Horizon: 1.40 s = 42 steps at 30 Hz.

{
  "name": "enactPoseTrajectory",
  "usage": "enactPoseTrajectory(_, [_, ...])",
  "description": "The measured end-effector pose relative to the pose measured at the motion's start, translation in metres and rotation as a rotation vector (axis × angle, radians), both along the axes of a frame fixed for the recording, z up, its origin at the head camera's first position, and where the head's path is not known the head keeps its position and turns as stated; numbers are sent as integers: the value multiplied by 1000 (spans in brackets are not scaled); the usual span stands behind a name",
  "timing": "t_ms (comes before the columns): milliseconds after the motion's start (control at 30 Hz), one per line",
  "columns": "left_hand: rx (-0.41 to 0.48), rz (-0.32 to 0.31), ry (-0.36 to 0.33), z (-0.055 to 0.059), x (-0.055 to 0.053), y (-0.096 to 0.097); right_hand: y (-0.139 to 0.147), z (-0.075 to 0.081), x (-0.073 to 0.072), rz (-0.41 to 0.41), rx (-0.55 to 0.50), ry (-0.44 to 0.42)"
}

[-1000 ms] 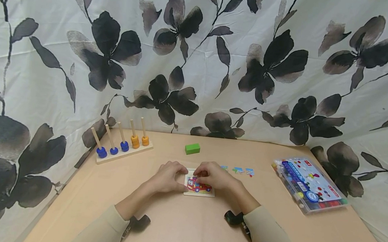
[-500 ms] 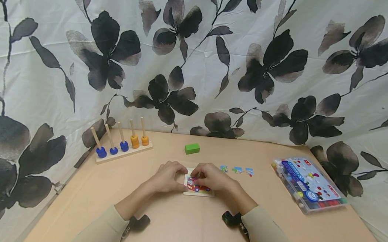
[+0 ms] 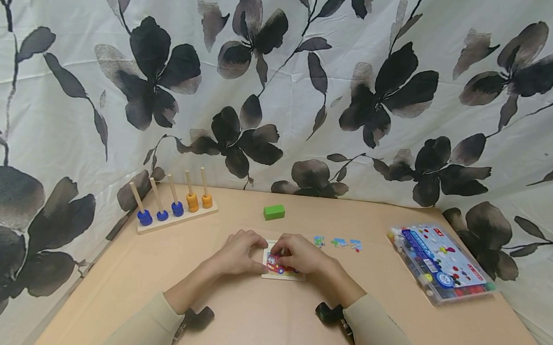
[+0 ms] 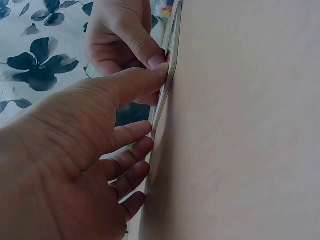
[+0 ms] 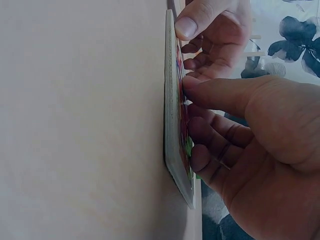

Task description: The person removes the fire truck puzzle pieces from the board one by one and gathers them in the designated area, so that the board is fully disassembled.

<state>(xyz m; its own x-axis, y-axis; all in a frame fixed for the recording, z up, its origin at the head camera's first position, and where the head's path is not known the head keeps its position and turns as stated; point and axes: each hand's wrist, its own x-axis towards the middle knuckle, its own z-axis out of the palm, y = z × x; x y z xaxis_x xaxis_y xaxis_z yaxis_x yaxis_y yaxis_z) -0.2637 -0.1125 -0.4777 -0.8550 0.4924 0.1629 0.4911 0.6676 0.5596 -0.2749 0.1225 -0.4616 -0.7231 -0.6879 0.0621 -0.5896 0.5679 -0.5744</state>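
Note:
A small wooden jigsaw puzzle (image 3: 283, 278) with a red vehicle picture lies on the table between both hands. My left hand (image 3: 238, 252) holds its left side, thumb at the near edge and fingers around toward the far edge. In the left wrist view, the left thumb tip sits at the edge of the board (image 4: 174, 55). My right hand (image 3: 300, 253) pinches at a puzzle piece on the picture, largely hidden under the fingers. In the right wrist view, the right thumb and curled fingertips meet the face of the board (image 5: 171, 100).
Loose blue puzzle pieces (image 3: 339, 243) lie right of the board. Behind it is a green block (image 3: 274, 212). A peg stand (image 3: 178, 220) with blue and orange beads stands back left. At right lies a clear plastic box (image 3: 442, 264) of colourful parts. A floral cloth (image 3: 307, 137) hangs behind.
My right hand has shifted slightly left and toward me over the puzzle, uncovering the leftmost loose piece. My left hand has stayed in place.

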Motion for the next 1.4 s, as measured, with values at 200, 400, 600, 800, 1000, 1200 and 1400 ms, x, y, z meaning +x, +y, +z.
enactPoseTrajectory(200, [6, 1, -6, 1, 1, 0, 0, -2, -1, -18, 13, -2])
enactPoseTrajectory(400, [4, 1, 4, 1, 2, 0, 0, -4, -1, -20, 10, -8])
enactPoseTrajectory(600, [-1, 3, 8, 1, 2, 1, 0, -5, -2, -11, 9, 4])
enactPoseTrajectory(800, [-3, 2, 16, 2, 3, 1, -1, -5, -1, -6, 13, 19])
enactPoseTrajectory(1000, [-12, 1, 17, 4, 4, 1, -1, -3, 1, -12, 11, 29])
enactPoseTrajectory(1200, [-7, -1, 13, 2, 3, 1, -1, -3, 1, -13, -7, 18])
enactPoseTrajectory(1400, [-10, 0, 22, 1, 2, 0, 0, -3, 0, -8, -29, 3])
